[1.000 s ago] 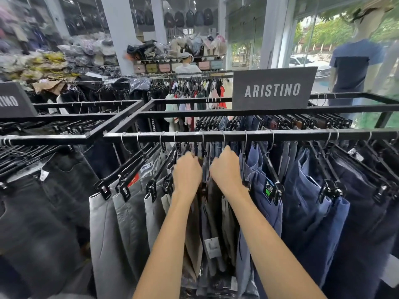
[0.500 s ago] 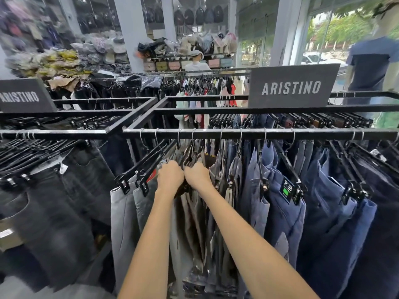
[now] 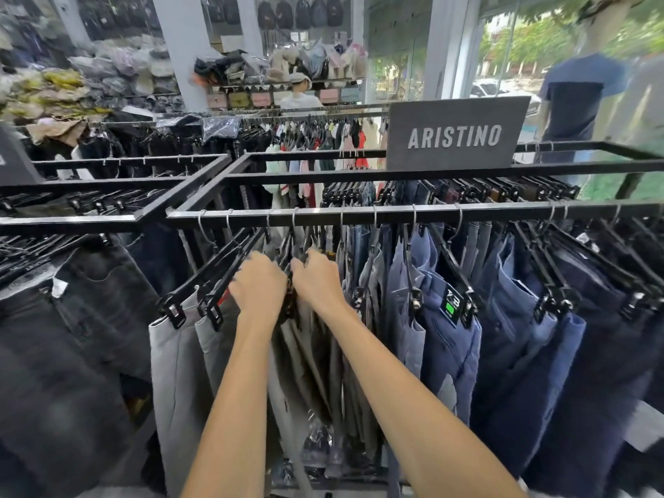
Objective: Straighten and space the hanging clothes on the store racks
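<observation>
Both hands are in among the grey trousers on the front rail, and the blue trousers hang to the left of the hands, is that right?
Not quite. The head view shows the blue trousers hanging to the right of the hands, not the left. The left hand and right hand are indeed in among the grey trousers on the front rail.

I have one head-worn view, looking forward and down, close over the clothes rail [image 3: 395,213]; shop window far behind, right.
</observation>
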